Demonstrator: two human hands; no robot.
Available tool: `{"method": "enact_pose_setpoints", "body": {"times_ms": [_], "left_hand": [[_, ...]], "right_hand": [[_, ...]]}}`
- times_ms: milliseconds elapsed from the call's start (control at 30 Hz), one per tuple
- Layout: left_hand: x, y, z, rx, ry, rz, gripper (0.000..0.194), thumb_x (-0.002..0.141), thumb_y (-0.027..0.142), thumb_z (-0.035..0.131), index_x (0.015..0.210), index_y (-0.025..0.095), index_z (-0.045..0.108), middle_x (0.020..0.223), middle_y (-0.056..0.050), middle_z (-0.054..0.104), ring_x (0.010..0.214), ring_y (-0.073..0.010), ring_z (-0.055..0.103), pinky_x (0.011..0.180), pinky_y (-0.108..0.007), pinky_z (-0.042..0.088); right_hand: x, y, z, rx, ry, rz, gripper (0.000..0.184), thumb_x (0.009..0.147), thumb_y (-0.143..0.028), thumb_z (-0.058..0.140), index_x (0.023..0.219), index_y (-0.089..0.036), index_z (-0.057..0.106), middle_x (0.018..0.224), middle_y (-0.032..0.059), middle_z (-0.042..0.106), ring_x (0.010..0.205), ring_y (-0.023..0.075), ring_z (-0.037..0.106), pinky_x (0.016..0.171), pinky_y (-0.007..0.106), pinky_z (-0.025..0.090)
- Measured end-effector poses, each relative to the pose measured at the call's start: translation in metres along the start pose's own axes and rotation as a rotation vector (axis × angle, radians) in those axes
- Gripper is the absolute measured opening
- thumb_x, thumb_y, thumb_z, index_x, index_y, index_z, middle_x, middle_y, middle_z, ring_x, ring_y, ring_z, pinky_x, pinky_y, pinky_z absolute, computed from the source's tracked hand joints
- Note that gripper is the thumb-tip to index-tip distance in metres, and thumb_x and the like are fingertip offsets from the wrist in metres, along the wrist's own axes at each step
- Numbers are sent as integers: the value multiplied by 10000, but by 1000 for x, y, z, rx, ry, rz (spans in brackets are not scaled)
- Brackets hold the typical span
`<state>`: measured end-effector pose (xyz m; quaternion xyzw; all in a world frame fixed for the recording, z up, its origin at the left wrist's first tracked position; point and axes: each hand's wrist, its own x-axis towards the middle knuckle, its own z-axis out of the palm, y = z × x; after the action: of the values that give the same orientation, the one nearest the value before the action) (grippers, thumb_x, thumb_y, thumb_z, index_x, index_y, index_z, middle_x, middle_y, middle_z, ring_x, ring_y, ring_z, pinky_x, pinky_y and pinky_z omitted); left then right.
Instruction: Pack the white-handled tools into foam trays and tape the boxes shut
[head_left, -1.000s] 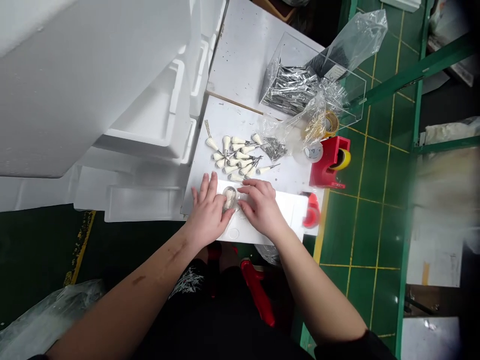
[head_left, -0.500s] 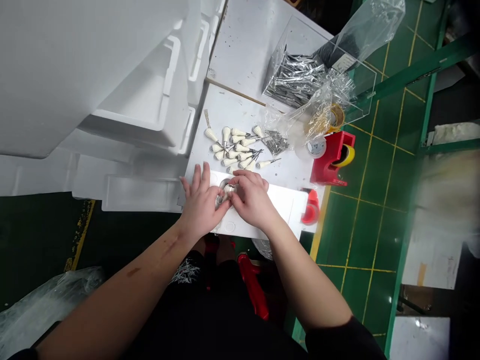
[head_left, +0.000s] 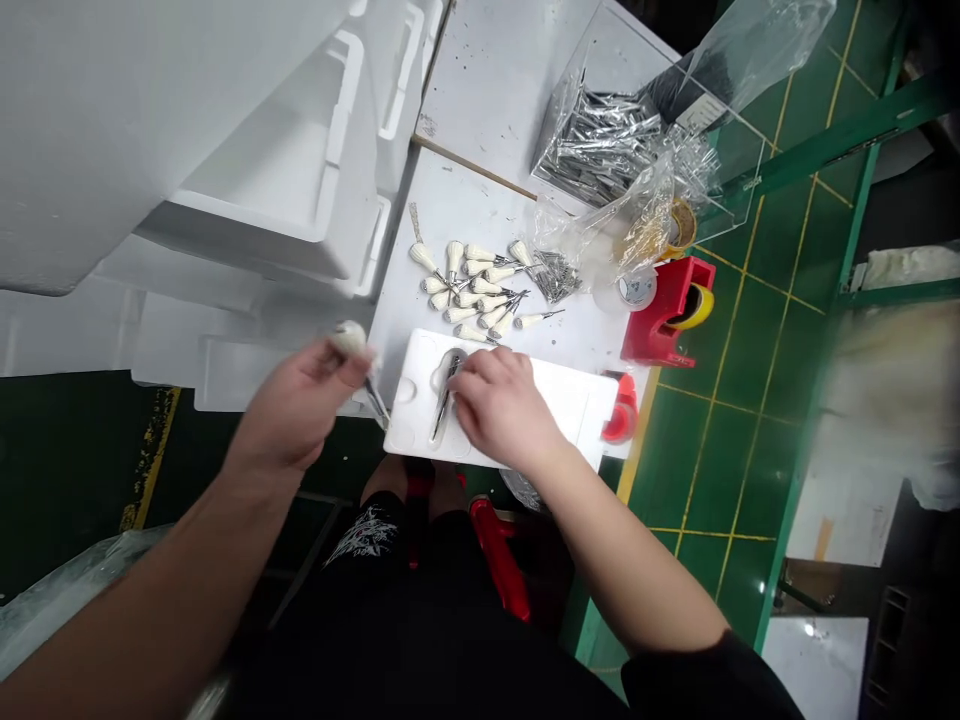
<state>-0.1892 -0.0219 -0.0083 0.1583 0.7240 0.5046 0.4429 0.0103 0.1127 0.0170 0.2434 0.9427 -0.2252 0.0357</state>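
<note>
My left hand (head_left: 298,405) is off the table's left edge, closed round a small tool with a cream bulb handle (head_left: 349,338) and a metal tip pointing down. My right hand (head_left: 501,405) rests on a white moulded tray (head_left: 570,400) at the table's front edge, fingers curled over a thin metal piece (head_left: 447,392) lying in one of the tray's recesses. Just beyond the tray lies a heap of cream-handled tools (head_left: 472,290).
Stacked white foam trays (head_left: 247,180) fill the left side. A clear box of metal parts (head_left: 600,140) and plastic bags (head_left: 622,225) sit at the back right. A red tape dispenser (head_left: 664,310) and a red roll (head_left: 619,415) stand at the table's right edge, by green flooring.
Both hands were together over the tray's recess. My left hand has since swung out to the left, carrying a cream-handled tool; the right hand stays on the tray.
</note>
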Motion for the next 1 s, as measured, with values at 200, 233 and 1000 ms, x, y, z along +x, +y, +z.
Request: {"method": "enact_pose_setpoints", "body": {"times_ms": [200, 233, 1000], "left_hand": [[-6, 1, -12, -210, -19, -140, 347, 772, 467, 846, 1020, 245, 749, 990, -9, 714, 872, -157, 630, 757, -252, 542], [-8, 4, -9, -210, -48, -147, 340, 775, 465, 843, 1018, 246, 750, 995, -13, 715, 874, -160, 633, 744, -249, 538], [-5, -21, 24, -131, -216, -58, 369, 878, 388, 756, 1187, 238, 619, 1055, -26, 702, 1014, -204, 677, 868, -335, 562]], "right_hand": [[12, -6, 15, -276, -132, -138, 157, 920, -230, 576, 1000, -172, 698, 1102, 154, 588, 1012, 321, 441, 853, 480, 329], [15, -3, 13, -294, -141, -187, 160, 929, -214, 569, 1022, -176, 693, 1094, 144, 592, 1007, 311, 438, 856, 473, 320], [54, 33, -12, -354, -268, -784, 157, 932, -141, 491, 962, -194, 635, 945, 69, 651, 954, 265, 446, 1029, 506, 260]]}}
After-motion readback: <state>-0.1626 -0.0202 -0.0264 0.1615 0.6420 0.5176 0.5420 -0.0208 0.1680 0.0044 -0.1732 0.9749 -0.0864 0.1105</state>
